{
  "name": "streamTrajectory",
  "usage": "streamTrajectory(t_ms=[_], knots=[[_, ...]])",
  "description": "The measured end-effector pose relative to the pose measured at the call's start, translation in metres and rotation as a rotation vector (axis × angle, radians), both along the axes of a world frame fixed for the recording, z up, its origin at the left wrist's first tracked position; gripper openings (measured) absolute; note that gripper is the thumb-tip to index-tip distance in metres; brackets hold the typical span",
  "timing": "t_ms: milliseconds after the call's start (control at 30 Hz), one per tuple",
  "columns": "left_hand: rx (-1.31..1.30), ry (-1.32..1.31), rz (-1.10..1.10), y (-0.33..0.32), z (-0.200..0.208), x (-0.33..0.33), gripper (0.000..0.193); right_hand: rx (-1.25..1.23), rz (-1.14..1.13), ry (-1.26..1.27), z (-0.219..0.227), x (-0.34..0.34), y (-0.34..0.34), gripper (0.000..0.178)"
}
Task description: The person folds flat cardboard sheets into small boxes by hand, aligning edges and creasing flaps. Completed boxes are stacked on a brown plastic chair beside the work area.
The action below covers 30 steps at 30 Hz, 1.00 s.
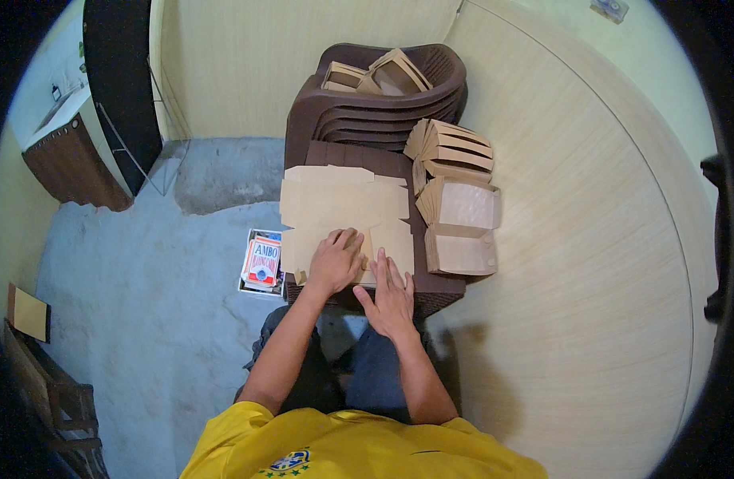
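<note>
A flat die-cut cardboard box blank, tan with notched edges and flaps, lies on a brown plastic seat. My left hand rests on its near part, palm down, with the fingers slightly bent and a little apart. Right of it, my right hand lies over the near right edge, its fingers stretched out and the thumb spread. A narrow folded flap shows between my hands. What lies under my fingers is hidden.
Stacked brown plastic chairs stand ahead, with folded cartons on top. More cartons and an opened carton bundle sit along the right, near the wall. A white box holds a red-white-blue pack at left.
</note>
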<state>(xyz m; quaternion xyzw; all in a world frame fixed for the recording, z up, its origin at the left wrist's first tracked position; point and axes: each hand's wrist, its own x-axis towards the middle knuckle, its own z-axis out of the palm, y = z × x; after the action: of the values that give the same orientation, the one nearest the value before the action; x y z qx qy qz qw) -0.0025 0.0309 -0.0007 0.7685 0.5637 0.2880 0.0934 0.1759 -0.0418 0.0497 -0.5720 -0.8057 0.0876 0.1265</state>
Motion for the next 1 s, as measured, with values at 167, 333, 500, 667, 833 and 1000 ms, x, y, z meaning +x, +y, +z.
streamTrajectory(t_ms=[167,333,500,667,833,1000], knots=[[0.097,0.068,0.012,-0.002,0.001,0.003,0.057,0.0,-0.029,0.015,-0.005,-0.005,0.008,0.107],[0.068,0.082,0.011,-0.003,0.0,0.002,0.053,-0.01,-0.08,-0.034,-0.017,-0.014,0.051,0.104],[0.068,0.08,-0.002,-0.005,0.002,0.0,0.054,-0.048,-0.158,0.054,-0.023,-0.027,0.097,0.098],[0.082,-0.001,0.035,-0.003,-0.002,0.005,0.056,-0.02,-0.268,0.439,-0.028,-0.024,0.113,0.083],[-0.036,-0.25,0.115,0.008,0.008,0.003,0.06,0.047,-0.445,0.839,-0.034,0.005,0.12,0.06],[-0.055,0.031,0.174,-0.01,0.022,0.02,0.077,-0.037,-0.412,0.677,-0.029,0.012,0.128,0.05]])
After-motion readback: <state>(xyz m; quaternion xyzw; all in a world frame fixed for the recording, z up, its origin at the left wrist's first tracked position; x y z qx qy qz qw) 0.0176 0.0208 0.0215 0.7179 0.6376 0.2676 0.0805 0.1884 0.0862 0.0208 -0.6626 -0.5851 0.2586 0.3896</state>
